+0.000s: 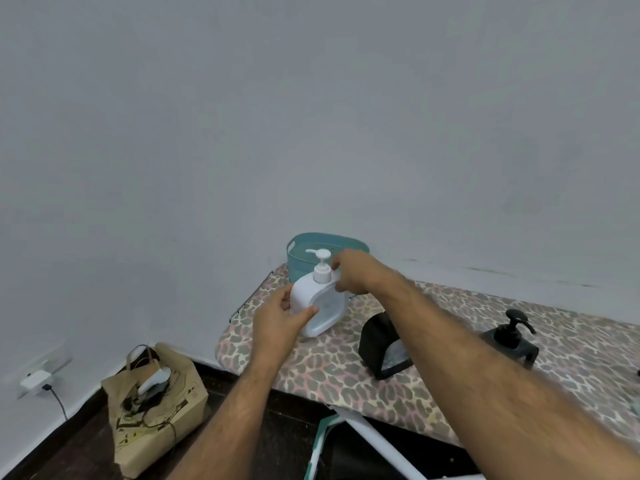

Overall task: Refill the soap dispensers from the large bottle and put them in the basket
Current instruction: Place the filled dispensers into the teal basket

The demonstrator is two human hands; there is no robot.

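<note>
While both hands are engaged on it, the white dispenser (313,303) stands tilted on the leopard-print board (346,372), directly in front of the teal basket (304,251) and not yet inside it. The left hand (277,323) grips the lower body of the white dispenser, thumb curled across its front face and fingers wrapped behind; this appears intended to steady the bottle against twisting. The right hand (353,273) closes around the collar just beside the pump head (320,259), fingers curled on the neck; whether it is tightening or loosening the pump cannot be determined.

To the right of the white dispenser, near it, a black dispenser body (381,344) lies on its side with its opening towards the viewer. Further right, well apart, a black pump dispenser (516,337) stands upright on the board. The large refill bottle is not visible.

Assessment: the basket sits close behind the white dispenser, so the transfer would be short. The tilt and two-handed grip suggest work on the cap, where a loose pump risks spillage onto the board cover.

Below and left of the white dispenser, a paper bag (156,410) rests on the floor.
</note>
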